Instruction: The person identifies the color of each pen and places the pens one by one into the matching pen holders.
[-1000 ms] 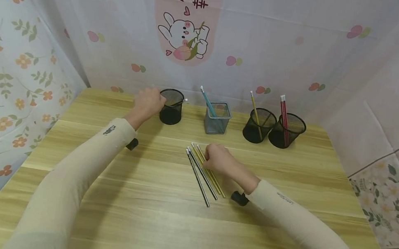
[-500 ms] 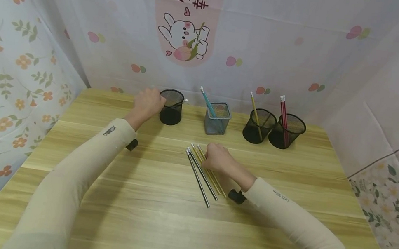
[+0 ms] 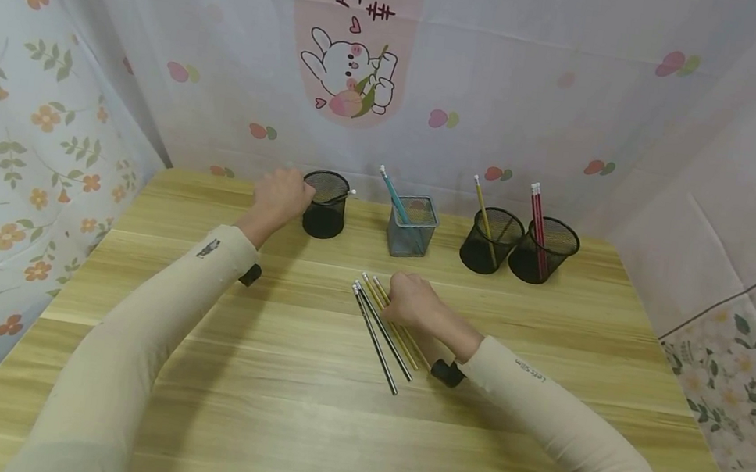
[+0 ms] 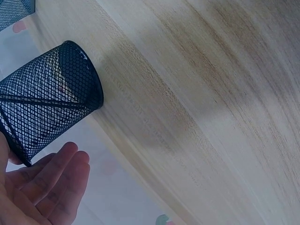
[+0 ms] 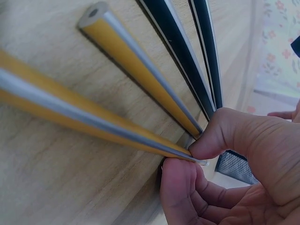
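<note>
My left hand (image 3: 281, 197) holds the rim of the leftmost round black mesh pen cup (image 3: 323, 217). In the left wrist view its thumb and a finger meet at the rim, while the other fingers (image 4: 70, 183) stretch out beside it. A dark pencil (image 3: 339, 196) with a white end leans inside that cup. At the table's middle, my right hand (image 3: 415, 301) pinches a yellow pencil (image 5: 93, 117) between thumb and finger. Beside it lie another yellow pencil (image 5: 140, 70) and two black pencils (image 3: 375, 342).
A square grey mesh cup (image 3: 409, 236) with a blue pencil stands at the back. To its right are two round black cups, one with a yellow pencil (image 3: 486, 218), the other with red pencils (image 3: 538, 228). A printed curtain (image 3: 544, 91) hangs behind the wooden table (image 3: 297, 431).
My right wrist and forearm have shifted slightly left over the pencils. The left hand stays at the cup's rim, and the cups have not moved.
</note>
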### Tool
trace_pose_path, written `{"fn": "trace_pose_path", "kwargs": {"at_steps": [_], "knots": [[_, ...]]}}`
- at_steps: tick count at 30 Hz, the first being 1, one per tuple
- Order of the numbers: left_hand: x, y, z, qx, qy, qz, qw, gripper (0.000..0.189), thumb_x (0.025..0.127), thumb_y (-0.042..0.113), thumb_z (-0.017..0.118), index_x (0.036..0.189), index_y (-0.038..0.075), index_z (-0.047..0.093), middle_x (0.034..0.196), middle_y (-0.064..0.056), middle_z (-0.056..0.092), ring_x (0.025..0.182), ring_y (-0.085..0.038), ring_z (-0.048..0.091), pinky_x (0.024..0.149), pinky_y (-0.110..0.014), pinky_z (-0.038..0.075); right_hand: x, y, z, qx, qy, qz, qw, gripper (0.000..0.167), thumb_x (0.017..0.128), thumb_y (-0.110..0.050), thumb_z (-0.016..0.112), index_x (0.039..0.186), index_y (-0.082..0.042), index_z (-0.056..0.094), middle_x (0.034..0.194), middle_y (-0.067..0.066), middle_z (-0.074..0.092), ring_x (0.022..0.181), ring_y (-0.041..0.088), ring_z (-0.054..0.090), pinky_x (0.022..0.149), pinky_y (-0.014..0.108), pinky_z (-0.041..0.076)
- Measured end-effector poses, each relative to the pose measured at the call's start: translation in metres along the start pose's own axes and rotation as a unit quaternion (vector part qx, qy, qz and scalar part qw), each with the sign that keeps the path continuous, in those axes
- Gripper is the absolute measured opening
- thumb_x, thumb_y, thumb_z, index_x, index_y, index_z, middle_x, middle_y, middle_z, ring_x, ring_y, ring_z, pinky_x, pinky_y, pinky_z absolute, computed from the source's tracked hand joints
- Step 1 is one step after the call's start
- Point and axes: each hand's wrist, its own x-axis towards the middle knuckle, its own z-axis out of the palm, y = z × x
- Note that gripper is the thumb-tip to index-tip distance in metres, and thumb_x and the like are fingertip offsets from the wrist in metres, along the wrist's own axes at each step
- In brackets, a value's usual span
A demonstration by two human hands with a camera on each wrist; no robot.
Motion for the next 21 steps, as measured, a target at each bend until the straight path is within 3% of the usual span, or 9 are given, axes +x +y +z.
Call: {"fn": "trace_pose_path", "kwargs": {"at_steps": [14, 21], "knots": [[0.002, -0.001, 0.002, -0.001, 0.002, -0.004, 1.0, 0.034, 0.095, 0.021, 0.042, 0.063, 0.01, 0.044, 0.064, -0.007, 0.044, 0.058, -0.024, 0.043, 0.049, -0.037, 0.036, -0.004, 0.005, -0.004, 0.025, -0.01, 0.0, 0.9996, 0.053, 0.078, -0.009, 0.08, 0.049, -0.017, 0.037, 0.048, -0.009, 0.022, 0.046, 0.008, 0.021, 0.045, 0.025, 0.023], [0.001, -0.001, 0.001, -0.004, -0.002, -0.01, 0.9999, 0.034, 0.095, 0.021, 0.043, 0.064, 0.01, 0.045, 0.066, -0.008, 0.046, 0.06, -0.026, 0.045, 0.051, -0.039, 0.037, -0.005, 0.011, -0.01, 0.032, 0.002, -0.023, 0.9992, 0.048, 0.074, -0.006, 0.071, 0.047, -0.019, 0.034, 0.049, -0.009, 0.018, 0.046, 0.007, 0.014, 0.044, 0.024, 0.016]]}}
